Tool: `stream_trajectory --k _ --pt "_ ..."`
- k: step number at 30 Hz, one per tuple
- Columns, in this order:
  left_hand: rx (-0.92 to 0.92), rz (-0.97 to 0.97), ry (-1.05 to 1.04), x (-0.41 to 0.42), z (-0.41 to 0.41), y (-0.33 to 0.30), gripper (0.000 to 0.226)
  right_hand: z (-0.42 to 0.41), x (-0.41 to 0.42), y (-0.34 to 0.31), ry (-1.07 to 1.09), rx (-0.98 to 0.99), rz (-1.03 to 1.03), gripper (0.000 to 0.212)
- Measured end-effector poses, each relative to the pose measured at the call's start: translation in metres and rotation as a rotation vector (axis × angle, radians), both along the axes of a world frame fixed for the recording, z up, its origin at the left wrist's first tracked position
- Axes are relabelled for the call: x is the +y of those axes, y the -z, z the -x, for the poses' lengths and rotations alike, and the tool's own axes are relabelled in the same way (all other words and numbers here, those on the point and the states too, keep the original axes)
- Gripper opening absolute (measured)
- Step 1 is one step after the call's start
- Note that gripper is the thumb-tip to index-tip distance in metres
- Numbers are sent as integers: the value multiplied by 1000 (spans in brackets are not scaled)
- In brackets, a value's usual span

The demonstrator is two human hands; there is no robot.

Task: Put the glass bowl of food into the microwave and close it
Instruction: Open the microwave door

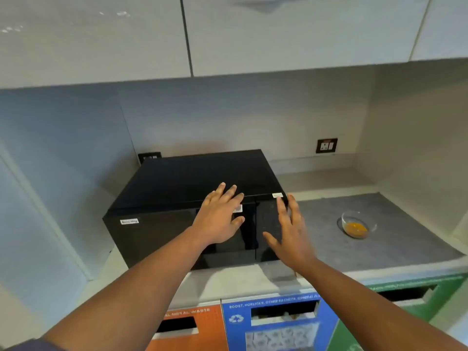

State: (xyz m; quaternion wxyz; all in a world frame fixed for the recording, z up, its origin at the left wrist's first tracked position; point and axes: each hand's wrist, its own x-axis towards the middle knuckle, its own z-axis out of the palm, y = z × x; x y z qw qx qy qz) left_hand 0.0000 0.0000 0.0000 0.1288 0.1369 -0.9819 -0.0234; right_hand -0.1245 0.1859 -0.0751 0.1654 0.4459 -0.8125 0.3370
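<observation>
Glossy pale wall cabinets [304, 34] overhead, grey backsplash wall [228, 117] with a dark power socket [327, 145], grey stone desk [405, 236], coloured recycling bins [273, 323] below.

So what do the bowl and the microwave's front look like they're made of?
The bowl looks like clear glass: the counter and the orange food show through its wall. The microwave front looks like glossy black glass or plastic, since it shows faint reflections; which one is unclear.
</observation>
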Motion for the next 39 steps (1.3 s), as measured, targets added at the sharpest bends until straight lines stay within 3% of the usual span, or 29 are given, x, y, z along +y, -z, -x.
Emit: stream_trajectory --k 5,14,25,32,39 --pt "-50 39 -26 0 15 19 76 14 -3 38 53 -280 -7 134" --pt "73 178 -107 -6 26 42 80 29 -27 107 85 -348 -46 147" --pt "196 166 -130 -7 33 60 71 38 -57 157 106 -400 54 142" --pt "213 164 -144 -6 34 60 67 38 -54 160 130 -236 37 141" --pt "230 147 -146 2 28 63 70 35 -57 161 172 -261 61 135"
